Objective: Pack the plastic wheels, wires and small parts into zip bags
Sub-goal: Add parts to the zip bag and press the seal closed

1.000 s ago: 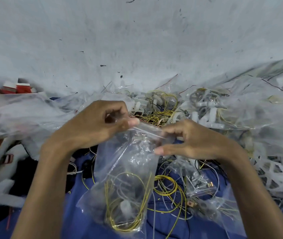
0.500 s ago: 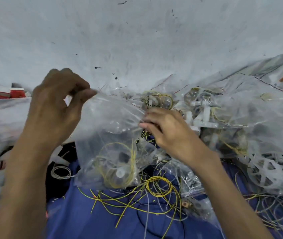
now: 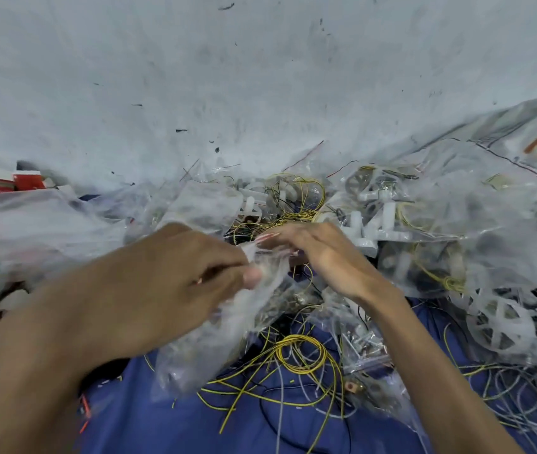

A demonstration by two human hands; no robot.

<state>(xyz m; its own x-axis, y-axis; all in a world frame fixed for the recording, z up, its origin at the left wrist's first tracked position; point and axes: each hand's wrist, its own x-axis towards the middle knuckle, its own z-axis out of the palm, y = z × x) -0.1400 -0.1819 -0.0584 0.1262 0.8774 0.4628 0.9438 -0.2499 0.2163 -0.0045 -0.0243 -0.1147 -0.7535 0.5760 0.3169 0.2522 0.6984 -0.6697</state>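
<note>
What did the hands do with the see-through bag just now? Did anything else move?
The left hand swung from high on the left back down to the middle, where it pinches the top of a clear plastic zip bag; blur hides whether it is the bag lifted before. The right hand stayed central, fingers at that top edge. The loose yellow wire coil on the blue cloth and the bagged white plastic wheels stayed put.

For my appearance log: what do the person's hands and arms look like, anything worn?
The left hand and right hand are bare: no gloves, rings or wristbands show. The left forearm and right forearm are bare too, no sleeves in view. The left hand is motion-blurred, so small details there cannot be told.
</note>
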